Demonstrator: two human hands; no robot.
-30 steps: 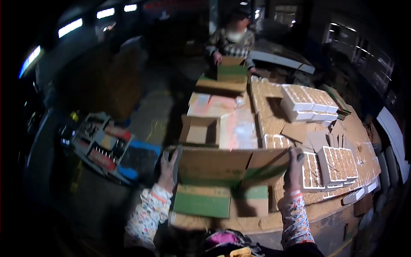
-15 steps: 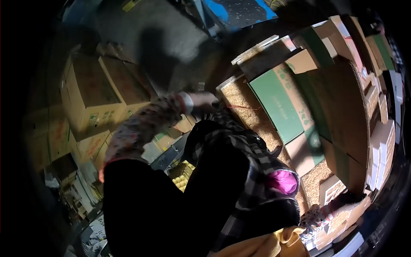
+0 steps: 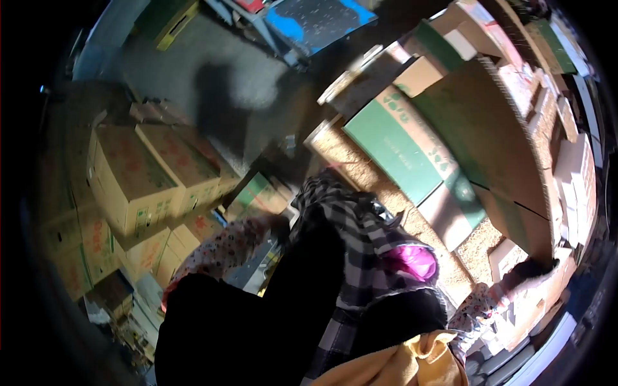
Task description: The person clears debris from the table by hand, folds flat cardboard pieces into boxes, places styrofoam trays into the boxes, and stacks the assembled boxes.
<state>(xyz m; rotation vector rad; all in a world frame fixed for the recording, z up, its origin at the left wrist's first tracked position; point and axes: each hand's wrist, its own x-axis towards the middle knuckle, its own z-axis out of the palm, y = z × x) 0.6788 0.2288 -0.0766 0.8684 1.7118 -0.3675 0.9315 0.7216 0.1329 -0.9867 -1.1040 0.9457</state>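
An open cardboard box with green printed panels lies across a chipboard surface on my right. My right hand, in a dark glove, is closed at the lower corner of its large brown flap. On the left, my left hand is beside my plaid jacket, close to a smaller green-and-brown carton. Its fingers are dark and partly hidden, so whether they hold anything does not show. Floral sleeves cover both forearms.
Stacked brown cartons stand on the left. Flat cardboard pieces are piled along the right edge. Beyond the concrete floor stands a blue-topped metal platform. A yellow cloth is tied at my waist.
My left hand has drawn back from the chipboard edge toward my body. My right hand remains at the box flap's corner. The whole view has shifted, showing more floor and cartons.
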